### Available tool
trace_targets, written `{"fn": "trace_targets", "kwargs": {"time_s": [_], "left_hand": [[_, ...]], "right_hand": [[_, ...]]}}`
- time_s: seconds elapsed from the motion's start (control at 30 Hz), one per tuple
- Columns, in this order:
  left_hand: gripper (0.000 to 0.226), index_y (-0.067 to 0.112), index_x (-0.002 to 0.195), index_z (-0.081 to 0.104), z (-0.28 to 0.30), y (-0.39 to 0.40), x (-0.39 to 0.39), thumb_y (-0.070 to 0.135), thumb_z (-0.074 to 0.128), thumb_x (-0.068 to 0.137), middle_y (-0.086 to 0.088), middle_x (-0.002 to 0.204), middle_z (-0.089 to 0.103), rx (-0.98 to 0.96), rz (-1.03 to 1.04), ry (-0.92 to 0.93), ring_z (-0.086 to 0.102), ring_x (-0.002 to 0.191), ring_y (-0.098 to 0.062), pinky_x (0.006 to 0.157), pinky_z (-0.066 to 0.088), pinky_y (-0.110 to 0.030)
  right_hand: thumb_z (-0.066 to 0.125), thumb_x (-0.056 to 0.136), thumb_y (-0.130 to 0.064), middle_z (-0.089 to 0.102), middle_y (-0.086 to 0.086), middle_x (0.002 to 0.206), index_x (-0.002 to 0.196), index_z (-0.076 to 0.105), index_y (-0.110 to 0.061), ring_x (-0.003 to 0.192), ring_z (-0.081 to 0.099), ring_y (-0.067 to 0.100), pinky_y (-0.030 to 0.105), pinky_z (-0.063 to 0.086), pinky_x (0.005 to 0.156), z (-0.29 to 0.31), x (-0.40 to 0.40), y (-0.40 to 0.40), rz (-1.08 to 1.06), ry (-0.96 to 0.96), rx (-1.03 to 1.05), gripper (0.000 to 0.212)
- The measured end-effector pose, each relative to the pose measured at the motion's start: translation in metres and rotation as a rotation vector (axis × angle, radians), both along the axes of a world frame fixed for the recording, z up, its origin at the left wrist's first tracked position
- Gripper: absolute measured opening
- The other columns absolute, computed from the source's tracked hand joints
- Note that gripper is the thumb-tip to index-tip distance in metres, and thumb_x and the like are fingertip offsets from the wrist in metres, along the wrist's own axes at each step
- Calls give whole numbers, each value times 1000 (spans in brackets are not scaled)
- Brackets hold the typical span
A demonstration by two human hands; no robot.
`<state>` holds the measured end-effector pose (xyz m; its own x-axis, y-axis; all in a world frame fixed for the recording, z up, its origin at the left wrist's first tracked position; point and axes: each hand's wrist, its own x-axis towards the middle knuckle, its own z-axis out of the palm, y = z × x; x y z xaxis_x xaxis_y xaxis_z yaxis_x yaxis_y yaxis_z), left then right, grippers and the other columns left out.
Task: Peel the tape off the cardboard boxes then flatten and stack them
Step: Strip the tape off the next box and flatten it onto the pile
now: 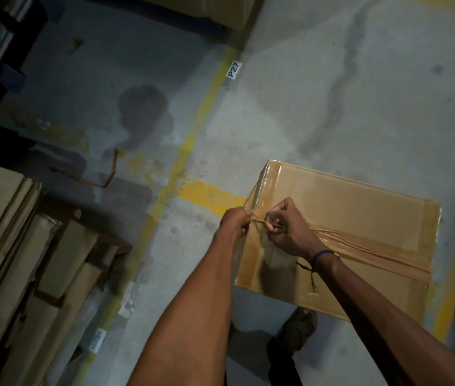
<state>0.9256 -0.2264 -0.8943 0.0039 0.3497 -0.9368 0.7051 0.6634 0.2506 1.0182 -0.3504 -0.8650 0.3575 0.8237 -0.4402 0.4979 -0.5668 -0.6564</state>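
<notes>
A closed brown cardboard box (354,207) stands on the concrete floor at right centre. Brown tape (374,250) runs along its top seam and over its left edge. My left hand (234,218) is at the box's left edge, fingers closed on a twisted strand of tape. My right hand (287,229) rests on the box top just to the right, pinching the same strand. The strand is stretched taut between the two hands. A dark thread band sits on my right wrist.
Flattened cardboard sheets (6,246) lie piled at the left. A loose strip of peeled tape (109,174) lies on the floor. Yellow floor lines (193,126) and a P27 label (234,69) mark the bay. My sandalled foot (298,327) is under the box's near edge.
</notes>
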Motion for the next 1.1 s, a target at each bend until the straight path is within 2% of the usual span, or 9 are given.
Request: {"fn": "trace_targets", "kwargs": {"time_s": [0.07, 0.17, 0.37, 0.47, 0.6, 0.7, 0.77, 0.9, 1.1], "left_hand": [[31, 6, 81, 58, 7, 17, 2, 20, 44, 105, -15, 64, 54, -168, -32, 21, 43, 51, -14, 45, 35, -21], [31, 17, 79, 53, 7, 31, 9, 31, 47, 105, -1, 43, 38, -280, -128, 49, 31, 32, -11, 37, 26, -14], [44, 11, 64, 50, -5, 11, 12, 18, 41, 106, -7, 52, 47, -185, -111, 30, 35, 48, -19, 46, 31, -23], [27, 1, 90, 65, -19, -4, 11, 16, 43, 99, -17, 84, 68, -58, 54, 2, 54, 67, -28, 55, 44, -27], [32, -1, 114, 62, -21, -23, 0, 23, 51, 97, -18, 107, 64, 125, 96, 72, 62, 94, -35, 67, 44, -35], [28, 6, 77, 65, -1, -12, 18, 23, 50, 93, -5, 70, 59, 386, 167, -219, 54, 66, -22, 58, 38, -33], [38, 17, 54, 43, 15, 1, 42, 21, 50, 91, 8, 50, 37, 544, 163, -319, 34, 50, -12, 51, 28, -30], [37, 5, 76, 70, 19, 16, 61, 27, 50, 99, -11, 75, 71, 483, 422, -283, 65, 72, -33, 65, 50, -38], [33, 17, 80, 65, 29, 4, 30, 36, 52, 105, 1, 71, 57, 392, 435, -447, 53, 63, -14, 55, 43, -24]], "right_hand": [[66, 84, 0, 44, 1, 105, 81, 67, -7, 91, 40, 0, 17, 44, 71, 0, -1, 0, -5, 6, -8, 8], [65, 84, 0, 43, 1, 105, 81, 67, -7, 91, 39, -2, 15, 41, 69, 1, -1, 1, -11, 1, -5, 8], [65, 85, 1, 42, 1, 106, 83, 67, -7, 92, 39, 0, 16, 42, 75, -4, 0, 0, -8, 35, 5, 9], [60, 86, 4, 42, 3, 106, 81, 65, -5, 92, 40, 6, 13, 42, 72, -4, -1, 2, -22, 48, 1, 11], [58, 84, 6, 41, 6, 106, 77, 62, -1, 89, 39, 4, 17, 43, 74, -8, -1, 0, -32, 33, -25, 11], [57, 86, 5, 41, 8, 106, 76, 59, 0, 88, 38, 6, 14, 44, 73, -10, 0, 5, -28, 48, -36, 11], [59, 83, 5, 41, 10, 102, 71, 53, -7, 87, 39, 11, 19, 46, 69, -3, 1, 15, -18, 63, -8, 18], [62, 80, -3, 42, 8, 96, 71, 52, -18, 93, 39, 18, 22, 38, 66, 2, 3, 17, 19, 72, -7, 21], [78, 82, -13, 46, 7, 106, 88, 67, -15, 95, 44, 18, 29, 44, 76, 7, 5, 5, -61, 141, -26, 13]]}}
